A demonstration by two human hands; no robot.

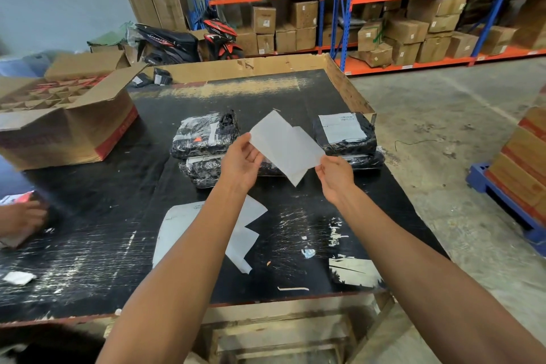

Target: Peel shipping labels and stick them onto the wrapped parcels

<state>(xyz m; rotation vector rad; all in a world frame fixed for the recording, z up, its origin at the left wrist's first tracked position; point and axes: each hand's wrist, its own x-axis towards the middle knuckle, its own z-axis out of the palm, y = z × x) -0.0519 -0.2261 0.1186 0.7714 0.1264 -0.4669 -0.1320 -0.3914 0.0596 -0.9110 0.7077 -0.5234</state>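
You hold one white label sheet (285, 145) raised between both hands, above the black worktable (310, 91). Your left hand (240, 158) pinches the sheet's left edge; your right hand (335, 173) pinches its lower right corner. The hands are set apart, one at each side of the sheet. This grip likely serves to pull two layers apart: a second layer shows offset along the right side, which suggests the label is parting from its backing. Which layer is the label cannot be told from this view.

Four wrapped parcels are countable just beyond your hands:
- One black parcel (204, 136) beyond your left hand, stacked on a second parcel (202, 170).
- One labelled parcel (344, 130) beyond your right hand, its white label facing up, stacked on a lower parcel (367, 161).

The upper left parcel shows tape strips but no full label, so it is probably the next target.

Below your left forearm lie loose white sheets (246, 241), at least three; these are likely discarded backings kept clear of the parcels. One open cardboard carton (71, 127) stands well to the left of your left hand. A second person's hand (22, 217) works at the far left edge.
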